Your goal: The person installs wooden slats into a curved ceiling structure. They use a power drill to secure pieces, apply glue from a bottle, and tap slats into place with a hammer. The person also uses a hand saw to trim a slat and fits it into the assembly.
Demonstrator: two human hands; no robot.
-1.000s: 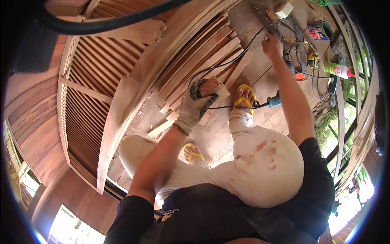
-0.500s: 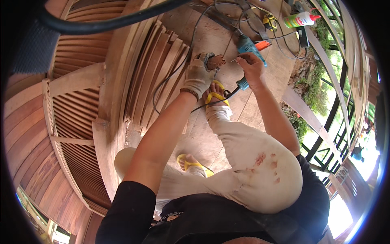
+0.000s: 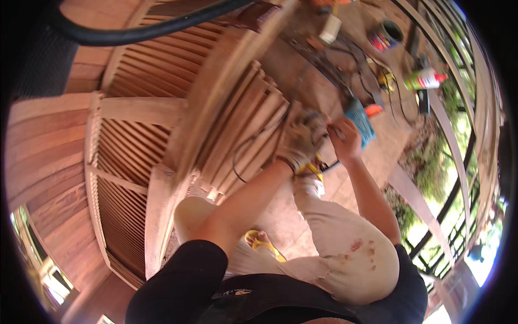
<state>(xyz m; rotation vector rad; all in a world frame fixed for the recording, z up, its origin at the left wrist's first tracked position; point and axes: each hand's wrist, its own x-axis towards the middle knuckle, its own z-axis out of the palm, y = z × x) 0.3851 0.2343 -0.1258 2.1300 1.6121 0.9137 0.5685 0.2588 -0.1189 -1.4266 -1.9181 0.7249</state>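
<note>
My left hand [image 3: 302, 137], in a light work glove, is closed on a small brownish piece, blurred and partly hidden by the fingers. My right hand [image 3: 345, 135], bare, is pinched beside it on something small, too blurred to make out. Just behind my right hand lie a teal power tool [image 3: 357, 116] and an orange object [image 3: 373, 110]. A black cord [image 3: 235, 164] loops past my left hand over a stack of wooden strips [image 3: 243, 124]. My yellow sandals [image 3: 258, 240] are on the wooden floor [image 3: 291, 232].
A curved slatted wooden structure [image 3: 124, 140] fills the left. Toward the upper right lie a pale block [image 3: 329, 29], a can [image 3: 384, 36], a yellow tape measure [image 3: 386, 81], a glue bottle [image 3: 422, 79] and tangled cords. An open railing with greenery [image 3: 453, 162] edges the floor at right.
My right hand has come back from among the tools to meet my left hand, which still holds the small piece. The camera view has shifted and is now blurred.
</note>
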